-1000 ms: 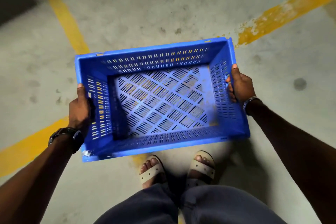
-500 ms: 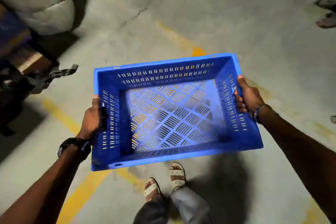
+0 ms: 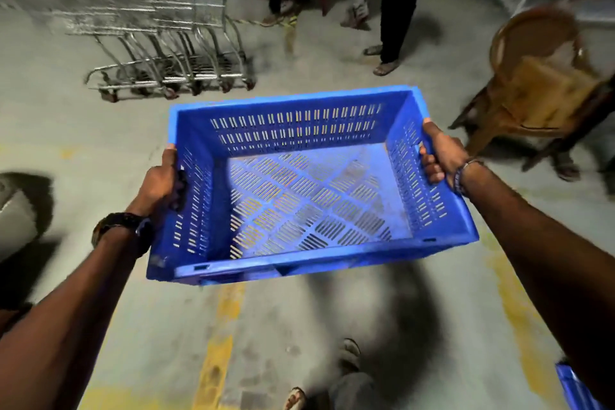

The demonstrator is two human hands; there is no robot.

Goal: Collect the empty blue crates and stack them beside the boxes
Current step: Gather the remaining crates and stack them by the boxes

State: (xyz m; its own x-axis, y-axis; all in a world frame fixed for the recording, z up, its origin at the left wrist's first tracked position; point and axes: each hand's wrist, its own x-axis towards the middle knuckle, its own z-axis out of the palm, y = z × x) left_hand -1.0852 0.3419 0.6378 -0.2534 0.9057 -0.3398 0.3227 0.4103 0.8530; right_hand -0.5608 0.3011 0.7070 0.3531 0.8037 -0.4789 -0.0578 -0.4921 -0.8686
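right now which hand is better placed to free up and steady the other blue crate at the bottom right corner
Right hand: it grips the carried crate on the side where the other blue crate shows. The left hand holds the far side, so it would have to cross over.

An empty blue crate [image 3: 299, 183] is held level above the concrete floor [image 3: 100, 150], clear of it. The left hand [image 3: 156, 186] grips the handle slot in its left end wall, and the right hand [image 3: 444, 156] grips the right end wall. Beyond the crate stand nested shopping trolleys [image 3: 149, 27], a brown chair [image 3: 539, 83] and several people's legs [image 3: 396, 0]. Worn yellow lines [image 3: 216, 353] mark the floor below it.
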